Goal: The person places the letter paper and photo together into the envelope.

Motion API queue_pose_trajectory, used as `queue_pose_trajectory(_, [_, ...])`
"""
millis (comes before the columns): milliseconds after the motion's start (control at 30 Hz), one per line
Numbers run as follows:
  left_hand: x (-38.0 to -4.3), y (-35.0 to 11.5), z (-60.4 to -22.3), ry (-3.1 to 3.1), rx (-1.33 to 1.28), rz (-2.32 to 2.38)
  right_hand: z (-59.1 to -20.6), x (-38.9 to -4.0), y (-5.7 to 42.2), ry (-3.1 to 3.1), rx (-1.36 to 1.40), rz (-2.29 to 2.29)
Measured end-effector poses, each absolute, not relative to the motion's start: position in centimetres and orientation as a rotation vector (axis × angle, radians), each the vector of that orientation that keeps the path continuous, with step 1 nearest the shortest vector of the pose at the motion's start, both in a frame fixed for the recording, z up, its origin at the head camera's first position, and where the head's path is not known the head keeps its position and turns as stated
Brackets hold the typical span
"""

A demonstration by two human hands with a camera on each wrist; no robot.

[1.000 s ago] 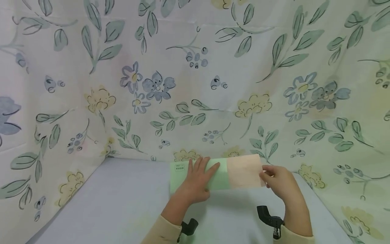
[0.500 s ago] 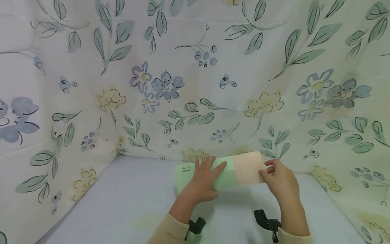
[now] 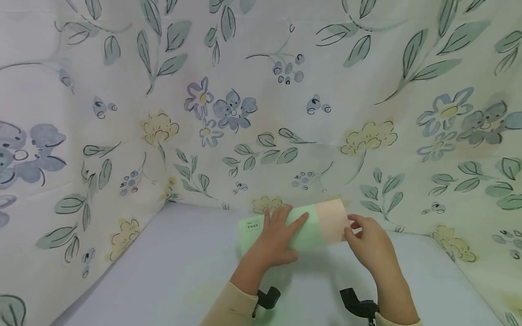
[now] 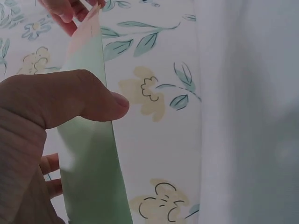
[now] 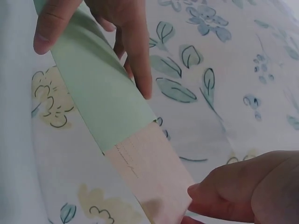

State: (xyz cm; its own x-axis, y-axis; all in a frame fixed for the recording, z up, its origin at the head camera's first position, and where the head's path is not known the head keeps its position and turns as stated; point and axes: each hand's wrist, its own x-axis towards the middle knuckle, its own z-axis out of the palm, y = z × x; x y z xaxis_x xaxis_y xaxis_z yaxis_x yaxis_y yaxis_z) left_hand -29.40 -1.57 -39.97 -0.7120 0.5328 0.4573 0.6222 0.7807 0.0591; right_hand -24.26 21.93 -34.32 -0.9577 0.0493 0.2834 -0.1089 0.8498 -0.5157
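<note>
A long pale green envelope (image 3: 311,235) lies at a slant near the back of the table, a small printed box at its left end. A peach-pink card (image 3: 332,221) with fine printed script sticks out of its right end. Across the envelope's width spans my left hand (image 3: 275,237), gripping it between thumb (image 4: 88,95) on the near edge and fingers on the far edge. The envelope bows slightly under this grip. My right hand (image 3: 369,240) pinches the card's outer end between thumb and fingertips. How far the card reaches inside the envelope is hidden.
A white table surface (image 3: 163,271) stretches in front and to both sides. Behind it and at the sides hangs a flower-printed cloth (image 3: 228,176). Black wrist camera mounts (image 3: 359,305) stick out from both beige sleeves (image 3: 232,305).
Less of the card shows outside the envelope, and my right hand has come closer to the left hand. The envelope tilts more, its right end higher. The whole view has shifted somewhat.
</note>
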Motion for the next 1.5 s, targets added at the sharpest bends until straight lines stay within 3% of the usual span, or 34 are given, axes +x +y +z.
queue_pose_trajectory(367, [-29.5, -2.1, -40.4, -2.638, -0.891, -0.247, -34.8, -24.0, 21.9, -2.857, 0.167, 0.757])
queue_pose_trajectory(600, [-29.4, 3.9, -40.9, -2.576, -1.056, -0.144, -35.7, -22.2, 27.8, -2.997, -0.031, 0.63])
queue_pose_trajectory(733, [-29.0, 5.4, -41.3, -2.606, -1.045, -0.131, -36.1, -21.6, 28.8, -2.988, -0.039, 0.601])
queue_pose_trajectory(1167, [-29.3, -0.8, -40.6, -2.667, -0.842, -0.311, -35.3, -24.0, 22.3, -2.825, 0.156, 0.712])
queue_pose_trajectory(1500, [-29.7, -1.6, -39.9, -2.596, -0.846, -0.27, -35.0, -24.6, 21.6, -2.781, 0.153, 0.755])
